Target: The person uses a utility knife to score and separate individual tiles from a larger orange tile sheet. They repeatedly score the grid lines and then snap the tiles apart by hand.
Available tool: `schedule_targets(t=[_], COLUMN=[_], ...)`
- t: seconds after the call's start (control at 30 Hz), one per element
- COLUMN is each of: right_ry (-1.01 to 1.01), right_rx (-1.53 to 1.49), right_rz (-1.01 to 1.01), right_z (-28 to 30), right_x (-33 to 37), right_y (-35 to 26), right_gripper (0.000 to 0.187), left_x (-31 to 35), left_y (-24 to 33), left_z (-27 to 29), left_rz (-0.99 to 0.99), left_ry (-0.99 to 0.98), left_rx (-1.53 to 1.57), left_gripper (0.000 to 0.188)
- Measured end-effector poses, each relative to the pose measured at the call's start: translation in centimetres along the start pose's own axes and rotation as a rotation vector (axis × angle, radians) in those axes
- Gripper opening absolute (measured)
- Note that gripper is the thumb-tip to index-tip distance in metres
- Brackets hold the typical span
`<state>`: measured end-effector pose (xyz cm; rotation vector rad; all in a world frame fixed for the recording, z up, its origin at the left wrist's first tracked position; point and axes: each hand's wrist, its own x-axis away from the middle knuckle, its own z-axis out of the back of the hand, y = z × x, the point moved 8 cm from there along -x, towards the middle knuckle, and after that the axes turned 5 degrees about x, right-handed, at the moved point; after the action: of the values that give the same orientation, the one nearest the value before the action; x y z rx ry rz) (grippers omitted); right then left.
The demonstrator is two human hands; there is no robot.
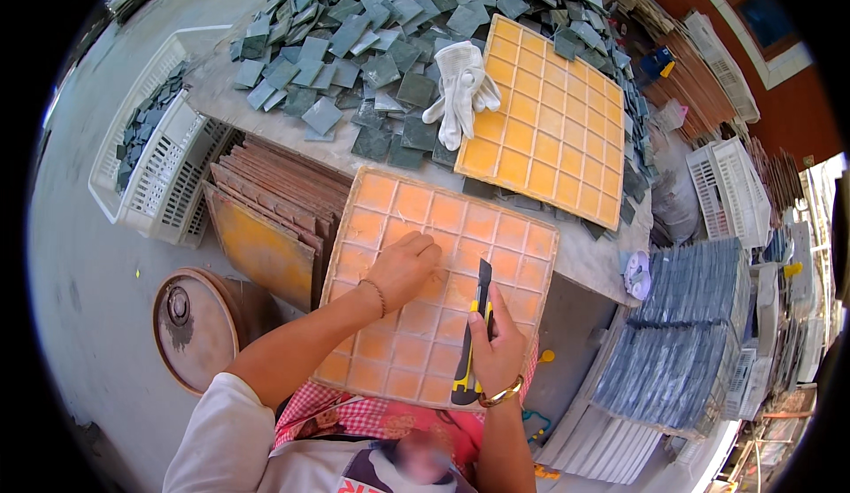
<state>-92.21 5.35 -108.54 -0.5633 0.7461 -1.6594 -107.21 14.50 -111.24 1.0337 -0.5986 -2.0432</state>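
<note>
An orange square tray (409, 358), divided by raised pale ridges into a grid of shallow cells, rests tilted across my lap and against the table edge. On its upper middle lies my left hand (404, 272), fingers curled down against the surface; whatever they may pinch is hidden. My right hand (500, 344) is wrapped around a yellow and black utility knife (466, 360) over the tray's right part. The knife's dark blade end points away from me. Beyond, a yellow grid tray (553, 130) lies on the table, with white gloves (460, 95) over its left edge.
Loose grey-green stone tiles (381, 42) are heaped on the table (221, 86). At left stand white plastic crates (164, 192), leaning boards (266, 245) and a brown drum (190, 338). Stacked tile packs (664, 360) rise at right; a white tape roll (636, 274) sits on the table's corner.
</note>
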Motion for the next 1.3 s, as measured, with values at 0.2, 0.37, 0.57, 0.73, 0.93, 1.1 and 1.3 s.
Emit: schedule_targets(t=[0.2, 0.37, 0.57, 0.73, 0.93, 1.1, 1.3], right_ry=[-0.143, -0.209, -0.195, -0.142, -0.16, -0.129, -0.107], right_rx=[0.189, 0.198, 0.226, 0.272, 0.255, 0.142, 0.19], right_rz=[0.042, 0.055, 0.017, 0.03, 0.047, 0.015, 0.036], right_z=[-1.4, -4.8, -7.9, -8.8, -10.2, -10.7, -11.0], right_x=[-1.0, -1.8, -1.8, -1.7, -1.5, -1.4, -1.7], right_y=[-0.7, -1.7, -2.5, -2.7, -3.1, -2.4, -3.2], right_gripper=[0.051, 0.05, 0.05, 0.05, 0.049, 0.05, 0.05], left_x=[-0.3, 2.5, 4.0, 4.5, 5.0, 4.9, 5.1], left_y=[0.1, -1.5, -2.8, -4.0, -4.8, -5.3, -6.1], left_z=[4.0, 5.9, 7.5, 7.9, 8.7, 8.7, 9.0], left_rz=[0.173, 0.202, 0.147, 0.133, 0.167, 0.156, 0.146], left_ry=[0.147, 0.17, 0.193, 0.234, 0.251, 0.27, 0.277], left_rx=[0.011, -0.018, 0.08, 0.119, 0.116, 0.148, 0.165], left_gripper=[0.01, 0.019, 0.019, 0.018, 0.02, 0.021, 0.019])
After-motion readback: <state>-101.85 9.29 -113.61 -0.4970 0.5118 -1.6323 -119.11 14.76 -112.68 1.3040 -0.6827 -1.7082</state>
